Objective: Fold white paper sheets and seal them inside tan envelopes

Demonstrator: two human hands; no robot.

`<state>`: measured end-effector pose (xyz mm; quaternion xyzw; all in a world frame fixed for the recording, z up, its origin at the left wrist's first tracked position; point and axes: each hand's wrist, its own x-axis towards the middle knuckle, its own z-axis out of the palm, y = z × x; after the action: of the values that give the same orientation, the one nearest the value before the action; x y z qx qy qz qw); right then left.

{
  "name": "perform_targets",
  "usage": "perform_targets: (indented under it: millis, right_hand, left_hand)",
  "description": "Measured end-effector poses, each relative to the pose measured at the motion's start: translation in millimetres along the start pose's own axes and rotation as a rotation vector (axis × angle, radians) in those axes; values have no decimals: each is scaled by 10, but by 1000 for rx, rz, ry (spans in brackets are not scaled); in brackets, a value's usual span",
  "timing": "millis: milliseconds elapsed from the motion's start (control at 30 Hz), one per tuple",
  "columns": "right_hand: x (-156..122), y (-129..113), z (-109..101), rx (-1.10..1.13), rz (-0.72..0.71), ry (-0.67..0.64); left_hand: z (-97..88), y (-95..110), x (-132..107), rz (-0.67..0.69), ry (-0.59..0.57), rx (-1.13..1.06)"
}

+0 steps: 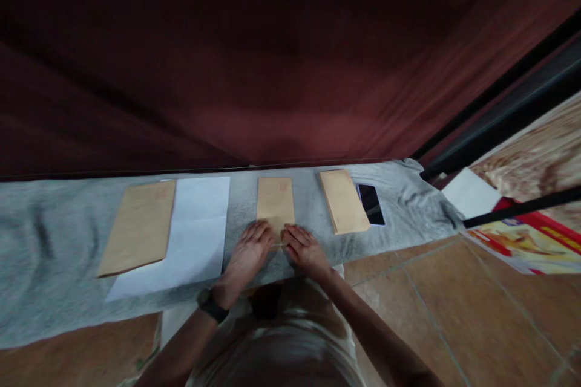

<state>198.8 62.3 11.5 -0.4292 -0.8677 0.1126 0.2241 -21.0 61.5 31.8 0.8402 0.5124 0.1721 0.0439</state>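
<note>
Through the head view I've got both hands at the near end of a small, flat, rectangular brown paper envelope (275, 199), which lies in the middle of a long counter covered in grey fleecy cloth (244, 199). My left hand (253, 243), with a dark round-faced watch (212, 305) on its wrist, has its fingers bent and close together on the near left corner. My right hand (305, 247) mirrors it on the near right corner, and a thin pale strip shows between the fingertips. Whether either set of fingers is pinching the paper or only pressing it, I can't tell. A reddish printed mark sits at the envelope's far right corner.

Over to the left, a larger brown paper envelope (140, 227) lies partly over white paper (200, 224). To the right, there's a slanted stack of brown paper envelopes (344, 201), and just beside it a dark-screened phone with a pale purple edge (371, 204).
</note>
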Motion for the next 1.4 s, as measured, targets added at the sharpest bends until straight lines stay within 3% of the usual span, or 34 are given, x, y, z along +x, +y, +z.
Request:
perform_targets:
  millis: [200,367,500,667,967,1400]
  right_hand:
    - [-27,-52,-12,-12,16,26]
    - [0,-74,-93,25,23,26]
    - [7,-86,-93,41,33,32]
    - [4,-93,-97,70,45,38]
    - [-19,-64,-93,144,48,44]
    - [-3,71,-31,182,110,124]
  left_hand:
    - [172,115,673,5,35,-51]
    - [338,-185,1232,-53,8,22]
    - [419,-385,1393,-36,-9,29]
    - [456,-373,1277,57,-36,12]
    - [386,-232,794,208,-105,-1]
    - [148,-23,11,265,-116,-54]
